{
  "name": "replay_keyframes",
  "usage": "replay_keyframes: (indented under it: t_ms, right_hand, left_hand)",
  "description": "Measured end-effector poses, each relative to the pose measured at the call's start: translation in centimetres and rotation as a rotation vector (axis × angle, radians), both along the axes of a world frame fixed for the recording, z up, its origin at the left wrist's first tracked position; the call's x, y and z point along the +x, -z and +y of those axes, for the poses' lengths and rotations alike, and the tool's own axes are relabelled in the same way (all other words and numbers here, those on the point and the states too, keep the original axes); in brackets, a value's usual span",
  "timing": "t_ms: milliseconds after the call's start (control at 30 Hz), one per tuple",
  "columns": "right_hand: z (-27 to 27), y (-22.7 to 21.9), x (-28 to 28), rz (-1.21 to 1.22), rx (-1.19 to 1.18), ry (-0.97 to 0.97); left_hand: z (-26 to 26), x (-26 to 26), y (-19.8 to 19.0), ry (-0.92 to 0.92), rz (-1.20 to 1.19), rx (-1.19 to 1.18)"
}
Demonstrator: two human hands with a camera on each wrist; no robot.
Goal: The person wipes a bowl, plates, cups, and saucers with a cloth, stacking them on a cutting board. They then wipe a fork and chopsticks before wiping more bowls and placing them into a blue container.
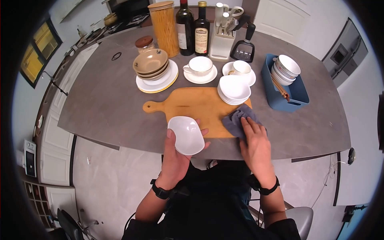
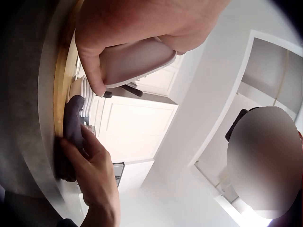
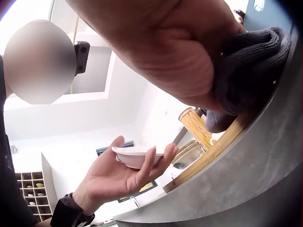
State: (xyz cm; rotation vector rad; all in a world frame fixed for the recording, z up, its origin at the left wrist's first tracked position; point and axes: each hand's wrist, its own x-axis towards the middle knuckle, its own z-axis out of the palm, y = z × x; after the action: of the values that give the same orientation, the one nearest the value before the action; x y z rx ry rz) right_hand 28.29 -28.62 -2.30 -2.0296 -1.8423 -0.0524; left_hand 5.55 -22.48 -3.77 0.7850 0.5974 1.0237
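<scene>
A small white bowl (image 1: pixel 186 136) with a wavy rim is held in my left hand (image 1: pixel 176 160), in front of the cutting board's near edge. The thumb lies at its rim and the fingers support it from below; the right wrist view shows the bowl (image 3: pixel 135 156) raised above the table level. My right hand (image 1: pixel 256 148) grips a crumpled grey cloth (image 1: pixel 234 121) at the right end of the wooden cutting board (image 1: pixel 192 104). In the left wrist view, thumb and fingers lie on either side of the cloth (image 2: pixel 72 118). Stacked white bowls (image 1: pixel 234 89) stand on the board's back right corner.
Behind the board are brown bowls (image 1: pixel 150 61) on plates (image 1: pixel 172 78) and two cups (image 1: pixel 200 66) (image 1: pixel 241 68) on saucers. A knife block (image 1: pixel 222 46), bottles (image 1: pixel 202 36) and a pasta jar (image 1: pixel 165 30) stand farther back. A blue bin (image 1: pixel 276 98) at right contains bowls and chopsticks.
</scene>
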Motion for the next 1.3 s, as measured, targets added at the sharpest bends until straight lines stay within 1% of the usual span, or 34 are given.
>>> replay_keyframes:
  t_ms: [33, 100, 133, 200, 233, 267, 333, 367, 400, 433, 467, 500, 533, 567, 600, 667, 700, 767, 800, 867, 900, 933, 967, 1000, 1033, 1067, 1133, 1167, 1200, 1233, 1267, 1300]
  right_hand:
    - [-0.3, 0.0, 0.4, 0.100, 0.044, -0.014]
    - [-0.7, -0.3, 1.2, 0.318, 0.128, -0.054]
    - [-1.0, -0.5, 0.8, 0.323, 0.123, -0.072]
    - [-2.2, -1.3, -0.6, 0.848, 0.207, 0.090]
    - [-2.6, -1.6, -1.7, 0.860, 0.282, 0.034]
    - [-3.0, -1.4, -2.7, 0.791, 0.328, -0.053]
    - [-3.3, -1.5, -5.3, 0.608, 0.257, -0.231]
    - [-2.9, -0.8, -6.7, 0.546, 0.261, -0.317]
    - [-2.4, 0.1, -7.8, 0.482, 0.262, -0.406]
    - [-2.4, 0.4, -8.4, 0.428, 0.300, -0.423]
    - [-2.6, 0.6, -8.6, 0.436, 0.308, -0.428]
    - [-2.8, 0.9, -8.8, 0.456, 0.295, -0.482]
    - [-3.1, 1.2, -8.9, 0.475, 0.277, -0.538]
    - [-3.3, 1.4, -9.1, 0.480, 0.255, -0.550]
    - [-3.3, 1.4, -8.9, 0.483, 0.256, -0.552]
    - [-3.4, 1.6, -8.4, 0.483, 0.214, -0.607]
    - [-3.5, 2.0, -8.1, 0.483, 0.213, -0.601]
    - [-3.5, 2.8, -7.3, 0.518, 0.272, -0.721]
    - [-3.8, 3.0, -7.1, 0.514, 0.272, -0.713]
    - [-4.7, 3.6, -7.0, 0.488, 0.258, -0.739]
    - [-4.8, 3.5, -7.3, 0.488, 0.254, -0.738]
    - [-4.8, 3.1, -7.7, 0.398, 0.230, -0.690]
    - [-4.9, 2.8, -8.0, 0.307, 0.206, -0.639]
    - [-4.8, 2.5, -8.0, 0.304, 0.201, -0.631]
    - [-4.4, 2.2, -8.0, 0.243, 0.190, -0.593]
    - [-4.2, 1.9, -8.0, 0.183, 0.180, -0.555]
    - [-4.4, 2.0, -8.8, 0.156, 0.170, -0.529]
    - [-4.5, 2.0, -9.2, 0.154, 0.192, -0.493]
    - [-4.5, 2.0, -9.6, 0.150, 0.215, -0.461]
    - [-4.6, 2.1, -9.9, 0.144, 0.210, -0.467]
    - [-4.7, 2.3, -10.3, 0.228, 0.213, -0.489]
    - [-4.6, 2.4, -10.6, 0.310, 0.220, -0.509]
  left_hand:
    - [-0.3, -0.1, 0.1, -0.014, 0.004, 0.001]
    - [-0.9, -0.3, 0.2, 0.016, -0.034, -0.025]
    - [-1.2, -0.2, 0.3, -0.003, -0.030, -0.027]
    - [-1.8, 0.1, 0.6, 0.051, -0.037, -0.032]
    - [-2.0, 0.0, 1.3, 0.115, -0.136, -0.031]
    - [-2.5, 0.1, 1.6, 0.120, -0.127, -0.034]
    - [-3.5, 1.0, 1.7, 0.163, -0.117, -0.056]
    - [-4.2, 2.0, 1.1, 0.094, -0.117, -0.071]
    - [-4.7, 2.2, 1.4, 0.086, -0.038, -0.031]
    - [-4.7, 2.0, 1.2, 0.105, -0.024, 0.014]
    - [-4.8, 1.7, 1.0, 0.118, -0.009, 0.056]
    - [-4.7, 1.4, 1.3, 0.110, 0.000, 0.062]
    - [-4.9, 1.0, 2.0, 0.064, -0.005, 0.026]
    - [-5.0, 0.8, 2.4, 0.021, -0.013, -0.014]
    - [-5.0, 0.9, 2.2, 0.019, -0.010, -0.014]
    - [-5.0, 1.3, 1.7, -0.012, -0.065, 0.021]
    - [-4.9, 1.1, 1.5, -0.006, -0.065, 0.018]
    - [-4.6, 0.8, 1.1, 0.036, -0.184, 0.012]
    - [-4.6, 0.9, 1.1, 0.045, -0.187, 0.011]
    - [-4.8, 0.9, 1.3, 0.112, -0.156, -0.128]
    - [-4.9, 0.7, 0.8, 0.152, -0.207, -0.181]
    - [-5.0, 0.7, 0.9, 0.155, -0.207, -0.185]
    - [-5.2, 0.7, 1.0, 0.184, -0.261, -0.216]
    - [-5.4, 0.8, 1.2, 0.214, -0.317, -0.247]
    - [-5.6, 0.6, 1.3, 0.115, -0.252, -0.287]
    - [-5.6, 0.6, 1.2, 0.119, -0.255, -0.291]
    - [-5.8, 0.5, 1.0, 0.054, -0.285, -0.122]
    - [-5.9, 0.2, 0.9, -0.012, -0.255, -0.104]
    - [-5.7, 0.1, 1.2, -0.018, -0.261, -0.113]
    - [-5.2, 0.0, 1.8, 0.002, -0.305, -0.035]
    - [-4.6, -0.1, 2.0, 0.025, -0.347, 0.050]
    - [-4.6, -0.2, 1.6, -0.032, -0.280, 0.051]
